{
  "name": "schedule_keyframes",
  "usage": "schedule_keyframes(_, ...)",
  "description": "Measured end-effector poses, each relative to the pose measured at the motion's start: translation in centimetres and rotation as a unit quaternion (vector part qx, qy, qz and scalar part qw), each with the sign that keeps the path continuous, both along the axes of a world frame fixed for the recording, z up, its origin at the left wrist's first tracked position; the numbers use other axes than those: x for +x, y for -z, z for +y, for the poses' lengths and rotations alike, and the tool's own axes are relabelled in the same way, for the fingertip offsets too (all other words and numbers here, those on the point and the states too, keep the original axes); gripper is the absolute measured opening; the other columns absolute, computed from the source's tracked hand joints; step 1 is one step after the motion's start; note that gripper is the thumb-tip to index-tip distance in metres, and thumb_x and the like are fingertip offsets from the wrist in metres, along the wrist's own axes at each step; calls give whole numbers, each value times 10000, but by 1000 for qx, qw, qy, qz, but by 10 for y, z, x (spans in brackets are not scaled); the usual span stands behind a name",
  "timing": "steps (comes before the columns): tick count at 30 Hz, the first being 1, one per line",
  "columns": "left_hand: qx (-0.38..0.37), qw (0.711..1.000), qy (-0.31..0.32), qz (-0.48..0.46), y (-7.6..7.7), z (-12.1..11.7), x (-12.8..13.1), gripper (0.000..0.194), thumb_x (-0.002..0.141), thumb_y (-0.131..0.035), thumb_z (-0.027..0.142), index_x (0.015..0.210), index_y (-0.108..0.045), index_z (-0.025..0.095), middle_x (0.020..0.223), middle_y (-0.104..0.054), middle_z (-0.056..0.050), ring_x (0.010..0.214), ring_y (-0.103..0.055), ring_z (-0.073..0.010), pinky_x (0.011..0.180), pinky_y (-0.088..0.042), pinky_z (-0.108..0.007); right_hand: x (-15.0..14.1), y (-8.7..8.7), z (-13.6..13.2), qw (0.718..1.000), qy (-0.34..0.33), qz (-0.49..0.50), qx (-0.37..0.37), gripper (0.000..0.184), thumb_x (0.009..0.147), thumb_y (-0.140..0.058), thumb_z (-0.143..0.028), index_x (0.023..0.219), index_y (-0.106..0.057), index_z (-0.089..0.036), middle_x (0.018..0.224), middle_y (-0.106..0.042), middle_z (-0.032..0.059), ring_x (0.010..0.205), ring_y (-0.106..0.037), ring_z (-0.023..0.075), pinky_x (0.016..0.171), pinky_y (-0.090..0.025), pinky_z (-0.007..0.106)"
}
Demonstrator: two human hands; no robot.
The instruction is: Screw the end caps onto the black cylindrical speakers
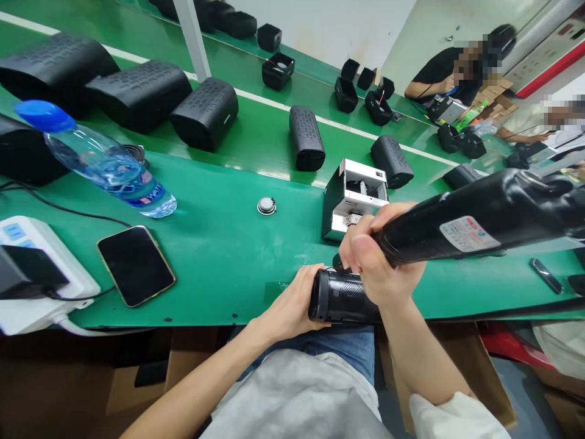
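My right hand is wrapped round a black electric screwdriver with a white and red label on its body. The tool slants up to the right, and its lower end points down at a black speaker housing at the table's near edge. My forearm and hand cover the housing's right end, so I cannot tell whether the tip touches it. My left hand grips the housing's left end. Just beyond the right hand stands a white and black screw feeder, partly hidden by the fingers.
A small round metal part lies on the green table. To the left are a water bottle, a phone and a white power strip. Several black speaker housings line the far side. A co-worker sits at the upper right.
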State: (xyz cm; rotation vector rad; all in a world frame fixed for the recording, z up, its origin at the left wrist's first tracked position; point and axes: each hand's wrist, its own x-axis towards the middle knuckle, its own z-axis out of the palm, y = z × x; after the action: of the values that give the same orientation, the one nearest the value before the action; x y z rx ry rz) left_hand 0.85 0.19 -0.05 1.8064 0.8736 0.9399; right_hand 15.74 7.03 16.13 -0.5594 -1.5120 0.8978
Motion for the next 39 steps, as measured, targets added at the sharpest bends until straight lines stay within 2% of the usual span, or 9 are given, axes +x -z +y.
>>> schedule_keyframes(8, 1, 1000, -8, 17, -2, 1, -2, 1163, 754, -1000, 257, 1672, -287, 268, 1613, -511, -207, 1511, -542, -451, 1224, -536, -678, -4, 6, 0, 999, 47, -7, 5, 196, 1000, -795, -239, 1087, -624, -280, 704, -580, -63, 535, -563, 144, 508, -510, 312)
schedule_keyframes(13, 19, 998, -14, 53, -4, -1, -2, 1171, 803, -976, 301, 1712, -240, 282, 1669, -469, -214, 1580, -494, -454, 1294, -469, -689, 12, -40, -2, 999, -21, 26, 1, 310, 955, -855, -310, 1218, -701, -363, 664, -588, -89, 456, -531, 154, 429, -490, 327)
schedule_keyframes(16, 26, 996, -17, 81, -2, -2, -2, 1200, 832, -958, 334, 1741, -176, 301, 1701, -434, -220, 1608, -472, -463, 1308, -453, -699, 31, -69, 14, 986, 93, 108, 85, 281, 919, -826, -231, 1151, -721, -350, 630, -467, -91, 414, -392, 127, 375, -379, 321)
schedule_keyframes(18, 26, 996, -15, 88, -2, -2, -3, 1210, 839, -953, 341, 1749, -156, 312, 1700, -435, -216, 1608, -476, -461, 1302, -464, -696, 42, -75, 32, 965, 190, 116, 141, 233, 912, -829, -212, 1050, -683, -329, 623, -423, -89, 431, -372, 120, 401, -352, 323)
schedule_keyframes(21, 21, 996, -16, 91, -2, -2, -4, 1213, 834, -958, 359, 1749, -163, 319, 1685, -450, -213, 1592, -499, -458, 1288, -484, -690, 54, -67, 59, 955, 261, 65, 122, 365, 934, -886, -469, 1000, -551, -342, 613, -405, -95, 450, -368, 137, 452, -362, 355)
schedule_keyframes(24, 21, 995, -18, 94, -2, -2, -4, 1218, 825, -966, 372, 1748, -173, 318, 1680, -452, -215, 1593, -498, -464, 1288, -480, -696, 58, -52, 76, 953, 293, -3, 74, 479, 949, -787, -727, 1026, -486, -363, 636, -447, -73, 496, -392, 170, 521, -402, 394)
schedule_keyframes(27, 15, 995, -17, 98, -2, -2, -4, 1225, 829, -966, 381, 1750, -160, 327, 1678, -450, -213, 1597, -494, -462, 1289, -478, -694, 55, -45, 80, 951, 297, -34, 75, 441, 989, -699, -764, 1059, -496, -379, 658, -471, -59, 514, -430, 186, 549, -409, 405)
schedule_keyframes(32, 5, 995, -16, 100, -3, -2, -5, 1228, 840, -963, 383, 1753, -143, 331, 1679, -438, -215, 1595, -496, -457, 1286, -483, -684, 50, -45, 76, 962, 259, -37, 74, 400, 991, -747, -701, 1052, -510, -384, 652, -485, -74, 491, -451, 185, 532, -403, 407)
schedule_keyframes(39, 5, 995, -15, 96, -4, -2, -5, 1238, 827, -974, 373, 1755, -155, 340, 1668, -458, -207, 1568, -525, -457, 1270, -502, -678, 54, -39, 84, 954, 286, -53, 64, 421, 1007, -684, -746, 1039, -485, -376, 679, -474, -54, 522, -446, 187, 571, -416, 414)
